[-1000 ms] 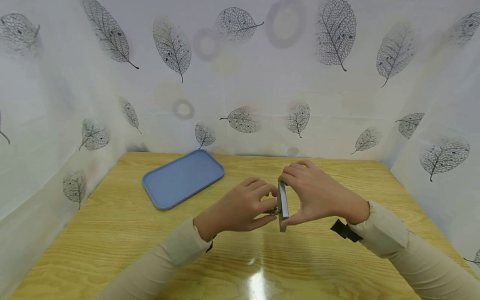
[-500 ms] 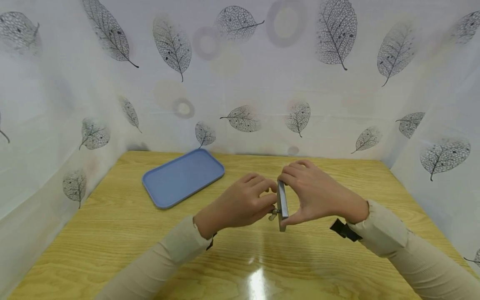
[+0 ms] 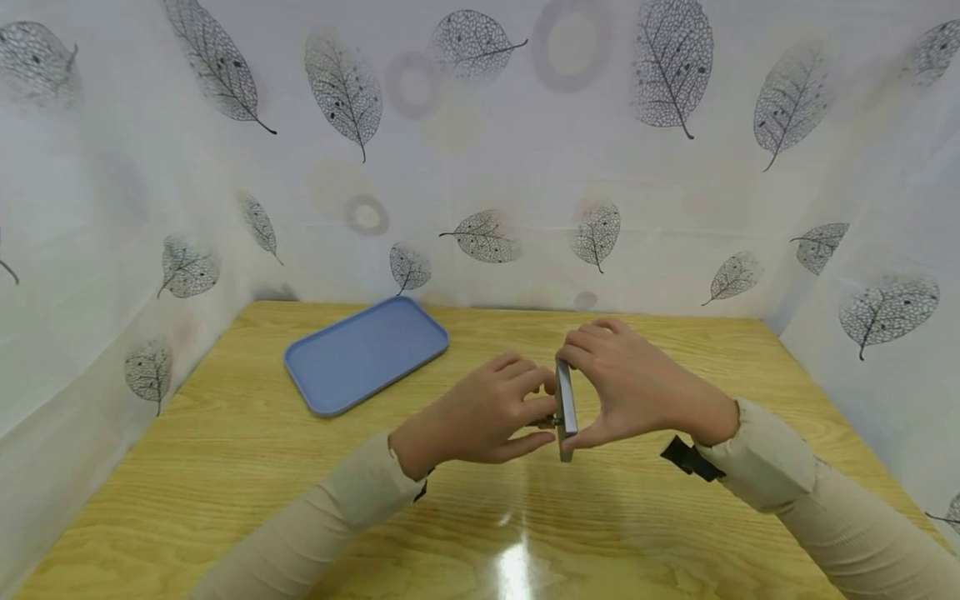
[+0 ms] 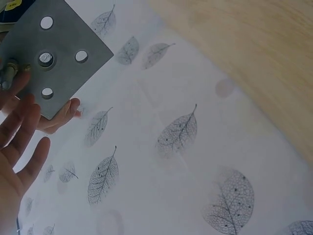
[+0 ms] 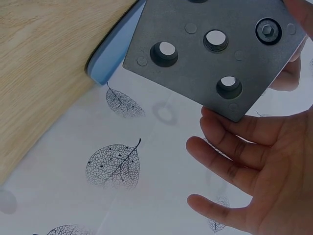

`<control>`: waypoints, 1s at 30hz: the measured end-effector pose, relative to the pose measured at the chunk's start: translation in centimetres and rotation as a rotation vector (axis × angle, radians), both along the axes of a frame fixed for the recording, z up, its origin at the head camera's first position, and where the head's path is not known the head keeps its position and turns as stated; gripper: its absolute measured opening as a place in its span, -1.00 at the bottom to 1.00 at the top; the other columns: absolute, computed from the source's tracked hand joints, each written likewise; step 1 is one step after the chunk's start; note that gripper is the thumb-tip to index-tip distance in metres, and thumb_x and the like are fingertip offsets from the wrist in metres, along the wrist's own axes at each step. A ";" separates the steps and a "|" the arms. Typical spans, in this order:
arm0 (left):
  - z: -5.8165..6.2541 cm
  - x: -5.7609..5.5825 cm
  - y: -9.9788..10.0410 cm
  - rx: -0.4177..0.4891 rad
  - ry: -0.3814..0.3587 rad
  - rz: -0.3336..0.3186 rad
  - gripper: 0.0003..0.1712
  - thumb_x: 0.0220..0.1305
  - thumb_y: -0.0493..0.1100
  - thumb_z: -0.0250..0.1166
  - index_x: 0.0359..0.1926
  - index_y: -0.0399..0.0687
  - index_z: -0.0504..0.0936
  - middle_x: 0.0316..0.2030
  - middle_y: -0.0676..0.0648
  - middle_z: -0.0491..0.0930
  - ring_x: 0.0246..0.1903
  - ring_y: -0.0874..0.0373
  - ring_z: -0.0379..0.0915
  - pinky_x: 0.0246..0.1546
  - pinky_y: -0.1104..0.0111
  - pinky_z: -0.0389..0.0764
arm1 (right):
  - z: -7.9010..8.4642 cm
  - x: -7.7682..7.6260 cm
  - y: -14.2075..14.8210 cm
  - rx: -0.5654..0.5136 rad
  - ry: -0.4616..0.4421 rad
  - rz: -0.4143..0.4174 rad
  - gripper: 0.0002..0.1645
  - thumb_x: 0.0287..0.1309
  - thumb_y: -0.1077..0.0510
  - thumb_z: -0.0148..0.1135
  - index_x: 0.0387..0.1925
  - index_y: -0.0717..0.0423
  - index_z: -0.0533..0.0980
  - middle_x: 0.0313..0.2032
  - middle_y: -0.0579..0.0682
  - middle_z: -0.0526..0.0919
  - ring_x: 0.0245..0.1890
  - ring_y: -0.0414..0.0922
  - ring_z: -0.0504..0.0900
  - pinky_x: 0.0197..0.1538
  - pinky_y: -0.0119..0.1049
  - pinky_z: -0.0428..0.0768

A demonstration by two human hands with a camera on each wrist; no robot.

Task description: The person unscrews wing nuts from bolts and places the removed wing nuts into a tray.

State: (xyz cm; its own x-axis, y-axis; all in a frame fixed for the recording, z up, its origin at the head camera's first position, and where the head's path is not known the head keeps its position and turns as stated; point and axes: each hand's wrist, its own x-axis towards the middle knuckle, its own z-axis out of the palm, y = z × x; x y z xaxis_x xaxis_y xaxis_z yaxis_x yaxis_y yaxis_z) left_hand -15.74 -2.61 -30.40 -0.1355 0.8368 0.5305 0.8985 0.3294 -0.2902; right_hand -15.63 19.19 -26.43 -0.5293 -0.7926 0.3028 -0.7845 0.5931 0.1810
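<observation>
A grey square metal plate [image 3: 567,404] with several round holes stands on edge in the air above the table. My right hand [image 3: 637,383] grips it by opposite edges, thumb below and fingers on top. In the right wrist view, a hex-socket bolt head [image 5: 267,31] sits in one corner hole of the plate [image 5: 195,73]. The bolt comes out on the left face, where it carries a small wing nut [image 4: 9,76]. My left hand [image 3: 487,412] pinches that wing nut between thumb and index finger, the nut partly hidden by the fingers; its other fingers are loosely bent.
A blue tray [image 3: 367,354] lies at the back left of the wooden table [image 3: 225,483]. White cloth walls [image 3: 510,158] with a leaf print surround the table at the back and both sides.
Half a second ago the left fingers were curled back with the wing nut showing below them; now thumb and index finger are around it again. The right hand and plate have stayed put.
</observation>
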 end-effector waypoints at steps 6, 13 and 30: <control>0.1 -0.2 0.1 0.034 0.014 0.026 -0.77 0.19 0.05 0.28 -0.19 0.10 0.64 -0.20 0.05 0.55 -0.21 0.19 0.49 -0.02 0.35 0.48 | -0.1 0.0 0.0 0.004 -0.001 -0.004 -0.01 -0.54 -0.63 0.31 -0.22 0.06 0.53 -0.27 -0.07 0.58 -0.17 -0.08 0.54 0.07 -0.05 0.41; 0.2 -0.2 0.2 0.074 0.057 0.047 -0.79 0.15 -0.01 0.33 -0.20 0.07 0.64 -0.21 0.06 0.57 -0.23 0.20 0.51 -0.03 0.36 0.49 | -0.1 -0.1 0.1 -0.002 0.002 0.000 0.01 -0.54 -0.64 0.30 -0.22 0.08 0.54 -0.26 -0.06 0.59 -0.16 -0.07 0.54 0.08 -0.05 0.41; 0.0 0.0 0.0 -0.012 -0.038 0.003 -0.71 0.20 0.16 0.24 -0.21 0.11 0.62 -0.21 0.07 0.54 -0.17 0.19 0.48 0.02 0.32 0.47 | 0.0 0.0 0.0 0.001 -0.004 -0.002 -0.04 -0.49 -0.65 0.27 -0.24 0.04 0.51 -0.29 -0.09 0.57 -0.18 -0.08 0.54 0.06 -0.05 0.42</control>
State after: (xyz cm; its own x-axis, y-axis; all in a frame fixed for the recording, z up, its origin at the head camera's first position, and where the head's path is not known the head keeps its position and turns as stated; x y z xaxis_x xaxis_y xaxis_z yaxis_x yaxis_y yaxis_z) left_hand -15.72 -2.60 -30.42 -0.1573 0.8425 0.5153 0.9080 0.3286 -0.2600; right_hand -15.67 19.23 -26.47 -0.5320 -0.7918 0.3001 -0.7840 0.5945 0.1786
